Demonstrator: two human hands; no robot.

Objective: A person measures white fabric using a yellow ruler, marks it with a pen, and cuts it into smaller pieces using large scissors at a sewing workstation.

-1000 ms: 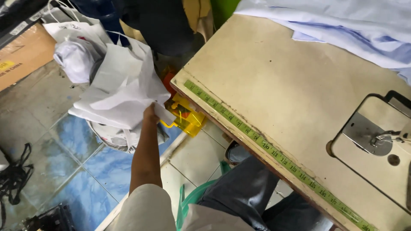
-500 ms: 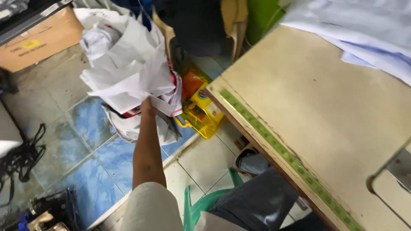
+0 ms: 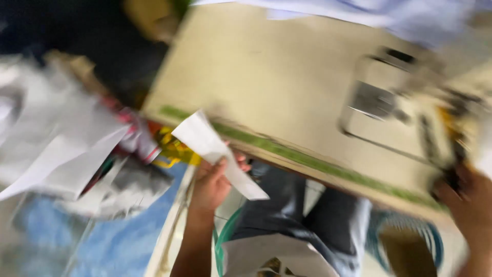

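Observation:
The picture is blurred by motion. My left hand (image 3: 212, 182) is shut on a white piece of fabric or paper (image 3: 215, 149), held just below the front edge of the beige sewing table (image 3: 266, 82). A green measuring tape strip (image 3: 307, 161) runs along that edge. My right hand (image 3: 469, 202) is at the right edge of the picture, near the table's front corner; what it holds is too blurred to tell. The sewing machine plate (image 3: 382, 102) sits in the table at the right.
A heap of white fabric pieces (image 3: 56, 143) lies on the floor at the left, beside a yellow object (image 3: 174, 149). Pale blue cloth (image 3: 369, 15) lies on the table's far side. My legs in dark trousers (image 3: 302, 215) are under the table.
My left hand has drawn back from the heap on the floor to the table edge, now holding one white piece. The view swung right; my right hand came into view.

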